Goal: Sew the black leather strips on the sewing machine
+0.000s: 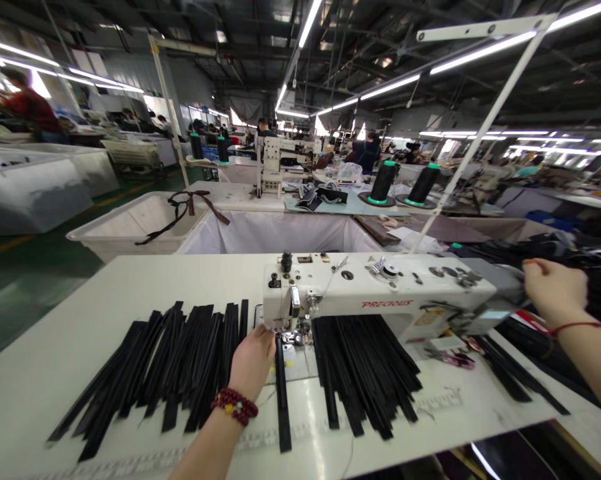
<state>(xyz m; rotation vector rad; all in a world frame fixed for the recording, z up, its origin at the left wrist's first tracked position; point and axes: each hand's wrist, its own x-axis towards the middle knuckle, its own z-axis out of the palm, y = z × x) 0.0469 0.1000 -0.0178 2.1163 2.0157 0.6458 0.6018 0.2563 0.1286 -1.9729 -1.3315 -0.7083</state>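
Observation:
A white sewing machine (350,287) marked PRECIOUS stands on the table. My left hand (253,360), a beaded bracelet at its wrist, is closed close beside the presser foot (295,339). Its fingertips pinch the upper end of a single black strip (283,407) that runs down towards the table's front edge. At the machine's right end, my right hand (555,290) curls round the handwheel (516,283); part of the wheel is hidden by the fingers. Black strips lie in one bunch (170,367) left of my left hand and another bunch (363,373) under the machine arm.
More black strips (510,370) and small scissors (455,359) lie right of the machine. Behind the table are a lined bin (280,230), a white tub (115,223), black thread cones (383,181) and a second sewing machine (273,163). Other people work further back.

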